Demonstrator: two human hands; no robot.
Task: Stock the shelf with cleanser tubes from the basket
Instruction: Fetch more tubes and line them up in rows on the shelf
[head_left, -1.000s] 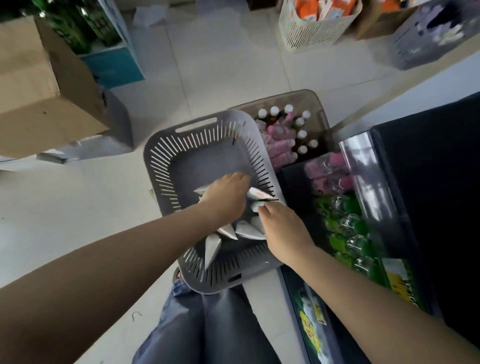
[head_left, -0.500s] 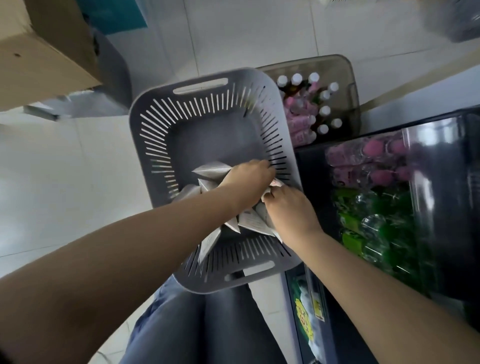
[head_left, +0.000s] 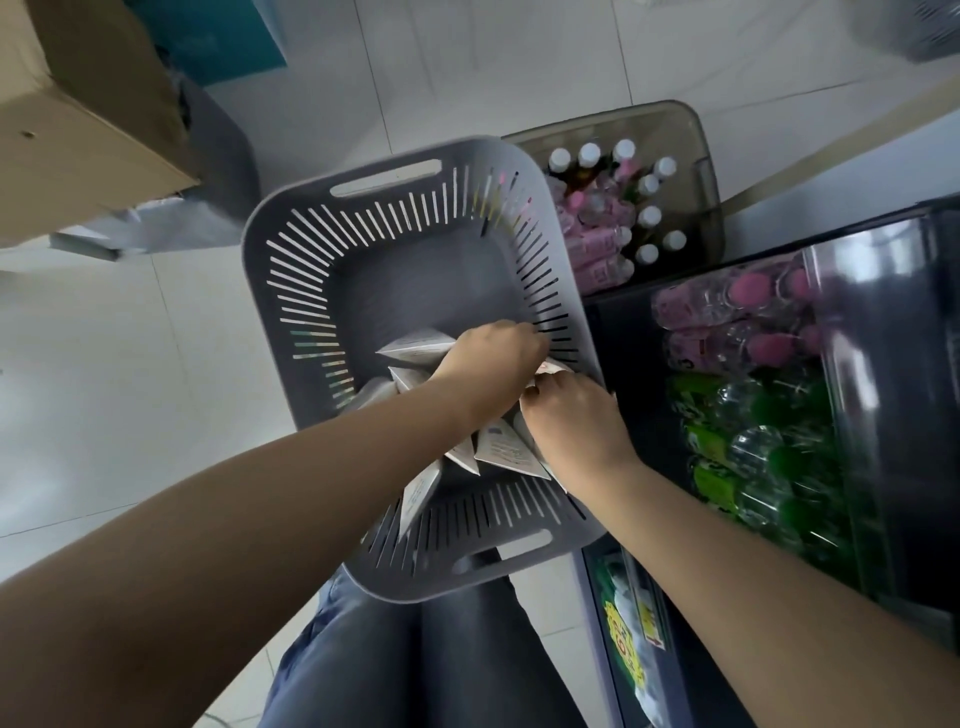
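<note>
Since a second ago, more cleanser tubes (head_left: 506, 449) fan out from under the left hand (head_left: 488, 358), which curls round the bundle inside the basket (head_left: 384, 176); the right hand (head_left: 571, 421) pinches one tube's end. Light, soft and slick, they are probably best gripped mid-body.

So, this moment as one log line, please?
left hand: grips white cleanser tubes | right hand: pinches tubes | tubes: inside grey slotted plastic basket
</note>
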